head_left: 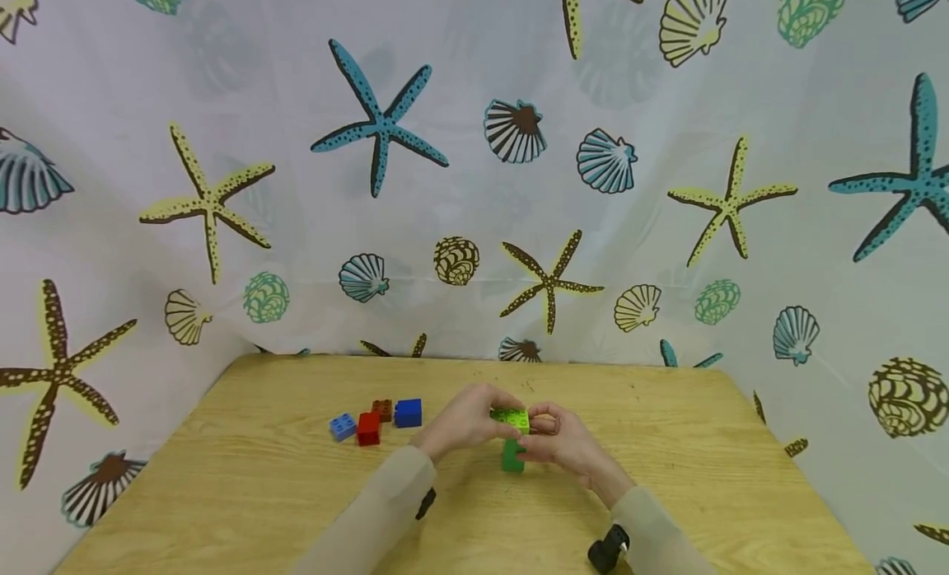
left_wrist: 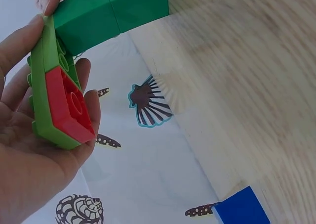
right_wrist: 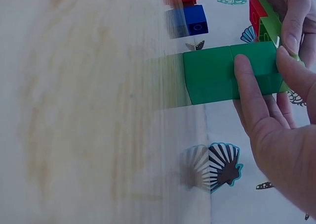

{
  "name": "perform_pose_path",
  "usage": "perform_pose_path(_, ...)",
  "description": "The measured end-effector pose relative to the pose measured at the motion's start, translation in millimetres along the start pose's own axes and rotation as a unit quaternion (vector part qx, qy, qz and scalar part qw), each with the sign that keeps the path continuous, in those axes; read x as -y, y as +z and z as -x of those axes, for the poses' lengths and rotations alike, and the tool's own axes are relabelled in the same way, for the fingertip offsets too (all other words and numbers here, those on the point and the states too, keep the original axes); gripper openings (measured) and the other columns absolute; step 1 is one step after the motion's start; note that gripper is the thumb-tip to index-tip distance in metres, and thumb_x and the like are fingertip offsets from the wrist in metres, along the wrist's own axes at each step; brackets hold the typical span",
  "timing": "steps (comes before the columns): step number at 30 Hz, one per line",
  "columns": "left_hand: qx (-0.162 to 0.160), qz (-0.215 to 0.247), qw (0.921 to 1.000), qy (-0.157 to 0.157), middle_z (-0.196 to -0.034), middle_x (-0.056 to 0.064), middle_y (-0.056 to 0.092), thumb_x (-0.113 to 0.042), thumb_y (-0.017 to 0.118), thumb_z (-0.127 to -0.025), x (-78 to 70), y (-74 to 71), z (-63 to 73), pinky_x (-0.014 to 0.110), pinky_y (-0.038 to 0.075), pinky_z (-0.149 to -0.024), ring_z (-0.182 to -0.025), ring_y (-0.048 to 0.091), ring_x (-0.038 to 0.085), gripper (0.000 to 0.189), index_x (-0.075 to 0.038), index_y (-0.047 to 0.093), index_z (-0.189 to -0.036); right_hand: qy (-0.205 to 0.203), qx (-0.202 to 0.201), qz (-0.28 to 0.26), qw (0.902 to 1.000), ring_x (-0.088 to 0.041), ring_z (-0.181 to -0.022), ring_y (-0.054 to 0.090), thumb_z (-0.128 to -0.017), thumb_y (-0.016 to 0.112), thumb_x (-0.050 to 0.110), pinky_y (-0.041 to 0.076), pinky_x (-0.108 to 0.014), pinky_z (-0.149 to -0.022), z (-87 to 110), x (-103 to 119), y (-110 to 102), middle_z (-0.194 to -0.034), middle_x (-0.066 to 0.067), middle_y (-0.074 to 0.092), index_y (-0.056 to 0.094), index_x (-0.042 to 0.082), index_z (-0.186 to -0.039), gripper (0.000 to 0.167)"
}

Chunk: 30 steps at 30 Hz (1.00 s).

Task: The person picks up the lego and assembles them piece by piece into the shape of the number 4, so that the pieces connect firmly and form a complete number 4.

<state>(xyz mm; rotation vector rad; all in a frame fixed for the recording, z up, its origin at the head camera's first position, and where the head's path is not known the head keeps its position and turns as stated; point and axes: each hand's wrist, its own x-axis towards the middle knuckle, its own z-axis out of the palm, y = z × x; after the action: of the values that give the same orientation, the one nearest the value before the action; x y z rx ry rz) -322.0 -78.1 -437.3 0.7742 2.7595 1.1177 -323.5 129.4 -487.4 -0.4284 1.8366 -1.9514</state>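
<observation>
Both hands are seen at work above the middle of the bench [head_left: 245, 476]. A long lime brick [head_left: 511, 419] is held in the left hand [head_left: 473, 423], the thumb and fingers curled around it and the palm lying along one end. Its studs are turned upward and its hollow underside downward. A red brick [left_wrist: 61, 105] is fitted under one end of the lime brick, on the left hand's side; in the head view this piece is hidden. A dark green stack [right_wrist: 212, 75], made of two bricks joined end to end, is gripped near its top by the right hand [head_left: 567, 447], with one finger laid along a side face and the thumb at the upper end. The stack is held upright beneath the lime brick and beside the red piece; whether the studs are fully pressed home cannot be told. Four loose bricks are grouped on the bench to the left of the hands: a light blue brick [head_left: 343, 427] outermost, a loose red brick [head_left: 368, 429] next, a reddish-brown brick [head_left: 381, 410] just behind it, and a dark blue brick [head_left: 408, 413] nearest the left hand. The bench is backed by a pale curtain [head_left: 460, 204] printed with starfish and shells.
</observation>
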Motion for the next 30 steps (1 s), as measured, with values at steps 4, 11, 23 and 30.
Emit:
perform_pose_path(4,-0.002,-0.018,0.9997,0.015,-0.117,0.003,0.071,-0.018,0.075,-0.087,0.9,0.1,1.0,0.026,0.055,-0.080,-0.099,0.066,0.012,0.035,-0.012,0.071,-0.121,0.003,-0.003,0.001,1.0000,-0.026,-0.105,0.067,-0.090,0.068,0.003,0.054,-0.046,-0.092,0.2,2,1,-0.130,-0.022,0.059,0.044,0.003,-0.128,0.045)
perform_pose_path(11,-0.016,-0.057,0.9967,0.056,-0.120,0.001,0.070,-0.029,0.074,-0.088,5.0,2.9,5.9,0.033,0.054,-0.090,-0.107,0.065,0.016,0.039,-0.014,0.069,-0.123,0.003,0.000,-0.007,1.0000,-0.027,-0.109,0.066,-0.090,0.069,0.004,0.054,-0.046,-0.092,1.2,1,2,-0.133,-0.020,0.058,0.044,0.003,-0.127,0.044)
perform_pose_path(23,-0.067,0.050,0.9962,0.023,-0.114,-0.002,0.070,-0.036,0.062,-0.097,9.0,-1.9,9.6,0.040,0.051,-0.091,-0.107,0.063,0.016,0.029,-0.018,0.071,-0.117,-0.006,0.005,-0.003,1.0000,-0.024,-0.111,0.064,-0.091,0.068,0.006,0.053,-0.046,-0.093,1.0,4,4,-0.139,-0.022,0.052,0.041,0.002,-0.141,0.057)
perform_pose_path(30,-0.112,0.088,0.9898,0.008,-0.116,-0.002,0.069,-0.037,0.062,-0.096,13.9,-8.0,16.2,0.034,0.051,-0.077,-0.097,0.062,0.016,0.022,-0.024,0.073,-0.110,-0.011,0.007,0.005,0.9999,-0.023,-0.108,0.065,-0.092,0.067,0.007,0.054,-0.045,-0.092,0.5,2,3,-0.139,-0.023,0.050,0.039,0.000,-0.144,0.059)
